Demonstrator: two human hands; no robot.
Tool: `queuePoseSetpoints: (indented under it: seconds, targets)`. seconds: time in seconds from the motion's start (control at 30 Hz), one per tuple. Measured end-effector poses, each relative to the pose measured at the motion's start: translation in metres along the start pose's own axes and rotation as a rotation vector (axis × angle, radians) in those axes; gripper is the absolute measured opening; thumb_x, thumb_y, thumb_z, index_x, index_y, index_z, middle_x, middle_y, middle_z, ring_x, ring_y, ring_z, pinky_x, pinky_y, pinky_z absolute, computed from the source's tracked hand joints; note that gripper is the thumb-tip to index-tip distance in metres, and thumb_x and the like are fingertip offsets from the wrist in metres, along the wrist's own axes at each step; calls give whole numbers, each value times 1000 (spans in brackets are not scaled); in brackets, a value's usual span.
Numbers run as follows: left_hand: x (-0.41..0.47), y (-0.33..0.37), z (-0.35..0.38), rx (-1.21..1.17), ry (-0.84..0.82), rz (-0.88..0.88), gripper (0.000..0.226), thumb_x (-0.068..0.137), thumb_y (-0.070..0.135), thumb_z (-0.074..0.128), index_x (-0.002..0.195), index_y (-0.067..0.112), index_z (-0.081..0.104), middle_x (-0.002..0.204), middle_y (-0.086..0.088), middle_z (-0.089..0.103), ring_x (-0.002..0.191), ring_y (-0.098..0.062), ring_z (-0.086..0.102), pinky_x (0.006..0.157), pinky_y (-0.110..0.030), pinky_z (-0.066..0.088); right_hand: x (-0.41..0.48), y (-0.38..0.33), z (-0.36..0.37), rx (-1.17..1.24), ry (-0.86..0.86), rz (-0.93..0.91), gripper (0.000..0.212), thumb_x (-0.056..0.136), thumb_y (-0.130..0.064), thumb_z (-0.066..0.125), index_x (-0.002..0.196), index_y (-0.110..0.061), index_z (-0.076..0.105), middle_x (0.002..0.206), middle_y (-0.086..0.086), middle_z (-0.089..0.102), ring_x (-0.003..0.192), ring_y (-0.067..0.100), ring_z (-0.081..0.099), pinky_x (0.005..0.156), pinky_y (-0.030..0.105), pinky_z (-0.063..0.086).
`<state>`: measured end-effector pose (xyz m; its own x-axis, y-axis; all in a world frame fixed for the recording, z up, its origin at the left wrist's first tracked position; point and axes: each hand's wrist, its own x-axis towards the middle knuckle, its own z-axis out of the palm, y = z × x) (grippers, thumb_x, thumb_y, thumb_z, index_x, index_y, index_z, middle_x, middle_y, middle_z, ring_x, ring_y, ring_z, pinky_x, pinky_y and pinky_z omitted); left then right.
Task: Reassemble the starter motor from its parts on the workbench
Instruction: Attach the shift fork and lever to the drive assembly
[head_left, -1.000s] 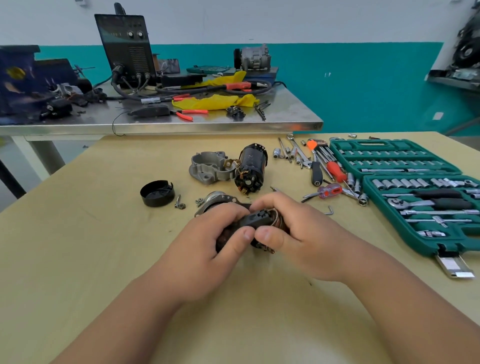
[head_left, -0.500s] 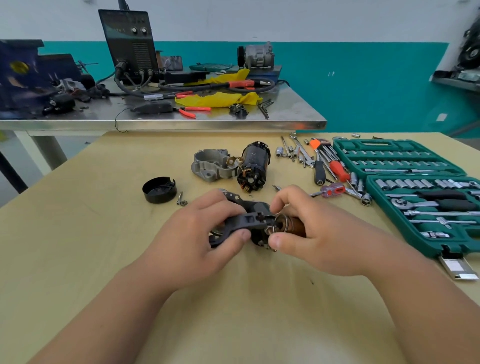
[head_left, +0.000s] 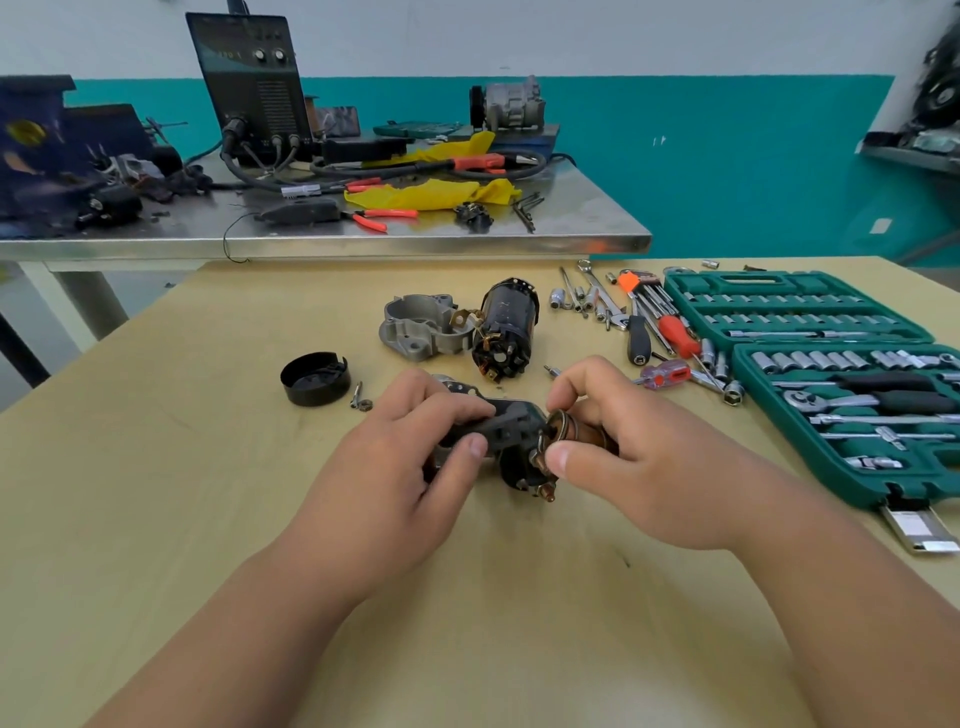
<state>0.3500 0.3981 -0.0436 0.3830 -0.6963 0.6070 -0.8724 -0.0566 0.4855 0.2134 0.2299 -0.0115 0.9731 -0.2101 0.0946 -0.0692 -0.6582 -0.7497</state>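
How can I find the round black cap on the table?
Look at the big wooden table, on the side away from the green tool case. Left of the left hand, a little farther back, lies the round black cap, open side up, with a small bolt beside it. It is the only plain black, hollow, cup-shaped piece there.
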Motion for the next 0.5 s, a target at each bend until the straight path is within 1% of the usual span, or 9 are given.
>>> queuePoseSetpoints:
  seconds: [0.03, 0.07, 0.13, 0.2, 0.27, 0.33, 0.4, 0.5]
  targets:
    - [0, 0, 0, -4, 9, -12, 34, 91, 40, 45, 112, 25, 66, 97, 18, 49, 78, -4, 54, 68, -24, 46, 1, 1, 0, 33, 1, 11, 19, 80, -51, 52, 93, -53, 38, 72, -15, 58, 51, 0, 46, 52, 17, 40]
    - [0, 0, 0, -15, 18, -19, 31, 91, 42, 45, 113, 30, 64, 99, 18, 50, 78, -6, 55, 68, -24, 47, 1, 2, 1, 59, -1, 25, 20, 76, -54, 51, 92, -52, 39, 72, -13, 59, 50, 1, 46, 54, 21, 41]
    - [0, -1, -1, -26, 33, -9, 25, 91, 43, 47, 113, 39, 57, 102, 20, 51, 81, -3, 57, 69, -17, 47, 4, 3, 3, 122, -19, 56, 24, 73, -56, 49, 94, -48, 42, 69, -11, 59, 48, 3, 47, 57, 29, 43]
    - [1, 0, -1, -21, 37, 12, 25, 90, 42, 49, 114, 40, 55, 103, 21, 51, 85, 3, 56, 71, -8, 43, 5, 3, 4, 226, -54, 83, 24, 78, -48, 51, 100, -38, 46, 65, -9, 59, 45, 8, 45, 54, 33, 45]
    - [1, 0, -1, -23, 21, 30, 25, 89, 41, 51, 114, 39, 56, 104, 19, 51, 89, 8, 53, 73, -4, 40, 5, 2, 4, 312, -83, 89, 24, 83, -40, 50, 103, -27, 47, 63, -6, 57, 41, 10, 41, 51, 32, 45]
    - [1, 0, -2, -40, 8, 60, 24, 89, 39, 53, 113, 37, 57, 106, 17, 50, 91, 7, 52, 75, -4, 39, 5, 0, 4, 381, -88, 90, 25, 84, -36, 51, 104, -21, 49, 63, -3, 56, 41, 12, 38, 48, 33, 46]
    - [1, 0, -4, -55, -5, 94, 23, 90, 36, 54, 112, 35, 56, 108, 15, 50, 95, 4, 51, 77, -6, 40, 5, 0, 4, 408, -86, 99, 24, 85, -34, 52, 103, -19, 50, 63, -1, 55, 41, 14, 36, 47, 33, 46]
    - [2, 2, -4, -93, -45, 133, 20, 92, 32, 54, 111, 32, 56, 112, 16, 53, 105, 3, 52, 85, -7, 39, 5, -1, 5, 389, -100, 94, 12, 97, -25, 53, 104, -16, 50, 63, 0, 55, 41, 13, 36, 47, 35, 46]
